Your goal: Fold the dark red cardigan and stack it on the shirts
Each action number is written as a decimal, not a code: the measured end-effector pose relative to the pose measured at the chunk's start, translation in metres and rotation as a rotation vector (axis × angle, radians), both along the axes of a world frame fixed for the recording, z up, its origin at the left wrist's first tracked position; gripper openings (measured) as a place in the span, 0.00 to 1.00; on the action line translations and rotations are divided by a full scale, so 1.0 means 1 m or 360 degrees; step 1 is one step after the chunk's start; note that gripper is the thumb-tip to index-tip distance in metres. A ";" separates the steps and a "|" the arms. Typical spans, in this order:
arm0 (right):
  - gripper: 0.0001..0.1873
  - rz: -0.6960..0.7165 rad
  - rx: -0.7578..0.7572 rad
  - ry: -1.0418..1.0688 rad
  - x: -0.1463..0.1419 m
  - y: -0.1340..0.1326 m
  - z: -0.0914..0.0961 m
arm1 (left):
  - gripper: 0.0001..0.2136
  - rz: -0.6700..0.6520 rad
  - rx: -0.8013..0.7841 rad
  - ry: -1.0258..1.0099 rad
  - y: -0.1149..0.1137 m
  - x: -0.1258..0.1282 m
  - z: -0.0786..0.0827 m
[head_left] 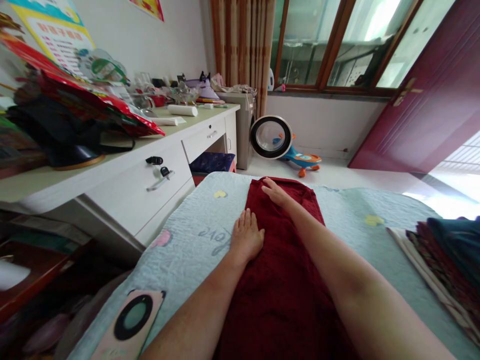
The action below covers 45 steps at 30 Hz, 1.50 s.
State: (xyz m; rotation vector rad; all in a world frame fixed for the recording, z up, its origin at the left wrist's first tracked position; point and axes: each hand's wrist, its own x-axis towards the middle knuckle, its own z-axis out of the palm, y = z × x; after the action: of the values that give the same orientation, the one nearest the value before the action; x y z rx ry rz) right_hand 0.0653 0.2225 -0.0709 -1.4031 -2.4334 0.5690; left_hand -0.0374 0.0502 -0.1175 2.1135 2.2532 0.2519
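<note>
A dark red towel lies lengthwise on a pale blue quilted bed cover. My left hand rests flat on the towel's left edge, fingers stretched out and together. Farther out, my right hand lies flat on the towel near its far end, fingers extended. Neither hand holds anything.
A stack of folded cloths sits at the bed's right edge. A phone lies near the left corner. A white desk with clutter stands on the left. A washing machine, a round fan and a toy car stand beyond the bed.
</note>
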 end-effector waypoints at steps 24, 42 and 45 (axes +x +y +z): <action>0.33 0.0251 0.0199 -0.0269 0.093 -0.307 0.006 | 0.26 -0.0411 -0.0004 -0.0124 -0.048 0.005 0.030; 0.20 0.0205 0.0286 0.0079 0.130 -0.410 0.004 | 0.18 -0.0763 0.0142 -0.0069 -0.180 0.022 0.037; 0.19 0.0242 0.0250 0.0111 0.132 -0.416 -0.005 | 0.22 -0.0743 0.0144 -0.0078 -0.189 0.020 0.024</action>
State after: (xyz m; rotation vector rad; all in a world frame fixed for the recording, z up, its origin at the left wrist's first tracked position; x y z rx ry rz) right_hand 0.1973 -0.1937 -0.0757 -1.1257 -2.4828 0.4413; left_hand -0.0178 -0.1384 -0.0934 2.5625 1.6824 0.3808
